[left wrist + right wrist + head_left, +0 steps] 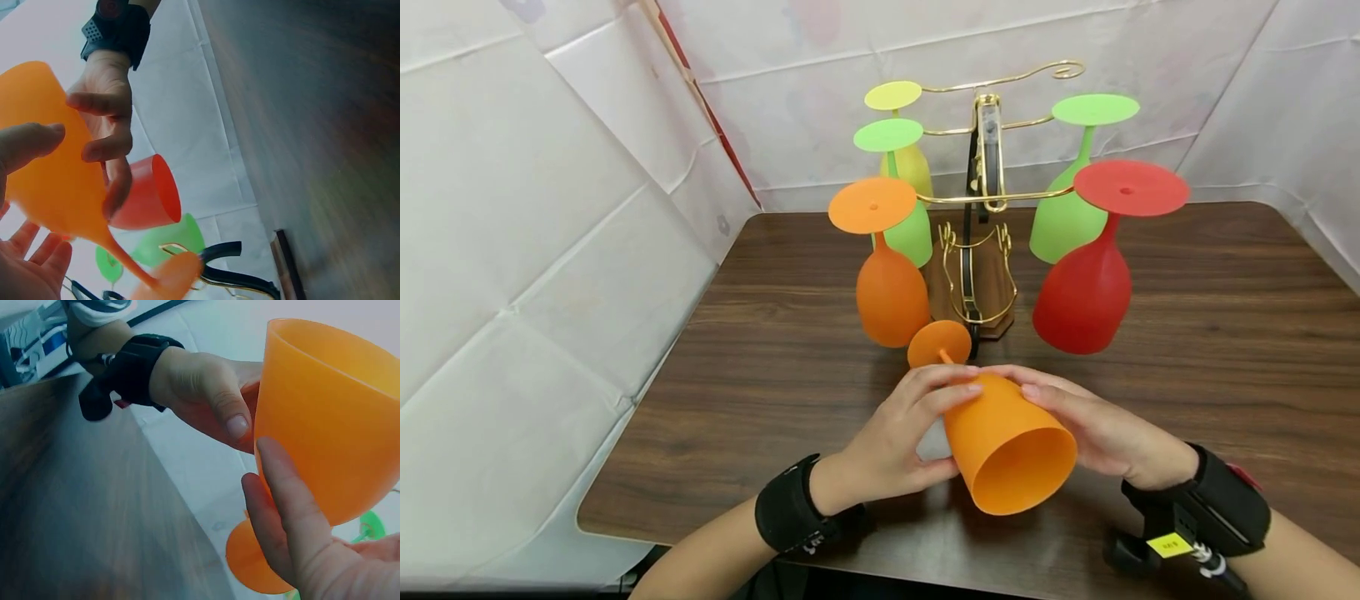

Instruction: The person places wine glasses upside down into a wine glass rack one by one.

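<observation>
Both hands hold an orange plastic goblet (992,417) tilted above the table, its open mouth toward the camera and its foot (938,342) pointing at the rack. My left hand (898,433) grips the bowl from the left, fingers over the top and thumb low. On the other side, my right hand (1093,425) holds the bowl with thumb and fingers. In the left wrist view, the right hand's fingers (109,150) curve against the goblet (56,169). The right wrist view shows the goblet's bowl (331,425) between both hands. A whitish patch beneath the left hand is unclear.
Beyond the hands stands a gold-and-black wire rack (988,158) on a wooden base. Upside-down goblets hang from it: orange (891,292) front left, red (1086,292) front right, green (1067,217) and yellow (913,171) behind. White sheeting (550,208) surrounds the dark wooden table (737,400).
</observation>
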{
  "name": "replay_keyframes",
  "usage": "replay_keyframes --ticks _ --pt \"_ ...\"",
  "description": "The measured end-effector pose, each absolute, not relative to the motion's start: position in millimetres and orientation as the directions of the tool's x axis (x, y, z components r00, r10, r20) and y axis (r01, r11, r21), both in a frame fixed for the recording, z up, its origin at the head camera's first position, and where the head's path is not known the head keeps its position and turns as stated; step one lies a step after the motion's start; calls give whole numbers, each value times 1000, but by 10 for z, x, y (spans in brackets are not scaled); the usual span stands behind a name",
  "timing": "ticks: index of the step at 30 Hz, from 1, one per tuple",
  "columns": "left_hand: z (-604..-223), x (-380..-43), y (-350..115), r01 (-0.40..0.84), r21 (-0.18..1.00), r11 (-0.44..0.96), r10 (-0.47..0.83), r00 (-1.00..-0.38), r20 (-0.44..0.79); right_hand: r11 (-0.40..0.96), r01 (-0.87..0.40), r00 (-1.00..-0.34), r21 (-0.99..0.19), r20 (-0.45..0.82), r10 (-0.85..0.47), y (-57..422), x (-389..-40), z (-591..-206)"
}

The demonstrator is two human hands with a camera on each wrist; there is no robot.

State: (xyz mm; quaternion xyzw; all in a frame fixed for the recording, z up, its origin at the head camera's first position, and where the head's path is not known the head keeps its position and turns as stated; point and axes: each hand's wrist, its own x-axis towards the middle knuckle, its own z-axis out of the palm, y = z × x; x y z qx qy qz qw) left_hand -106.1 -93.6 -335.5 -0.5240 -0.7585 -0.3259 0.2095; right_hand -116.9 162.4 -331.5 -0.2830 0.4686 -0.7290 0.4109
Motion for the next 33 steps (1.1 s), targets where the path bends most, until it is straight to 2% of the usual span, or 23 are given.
replay_keyframes --ticks 3,6,9,11,14,18,21,25,33 --pt "-3378 -1095 -980 902 369 224 615 -424 664 -220 280 -556 -934 29 -831 1630 -1158 -3284" --pt "-3395 -1122 -1022 818 545 185 566 -542 621 -181 114 -663 -977 61 -746 1609 -1125 -3233" --pt "-3396 -1130 -1042 615 783 87 548 -686 478 -116 -138 -737 -984 181 -651 1545 -1077 -3184" --pt "-3385 -1127 -1042 427 904 15 564 -750 344 -38 -295 -764 -955 260 -591 1497 -1039 -3163" --pt "-3367 -1121 -1021 176 983 -55 621 -765 172 100 -423 -784 -901 309 -538 1447 -988 -3152" --pt "-3363 -1114 -974 59 995 -84 689 -717 101 237 -492 -796 -838 323 -512 1409 -953 -3167" --pt "-3378 -1107 -951 75 992 -106 695 -707 128 271 -521 -790 -809 338 -511 1393 -949 -3182" --pt "-3398 -1100 -953 159 981 -115 664 -722 195 278 -541 -778 -794 346 -525 1403 -949 -3185" --pt "-3347 -1081 -1005 400 916 29 589 -747 308 187 -448 -797 -874 296 -527 1489 -1005 -3252"
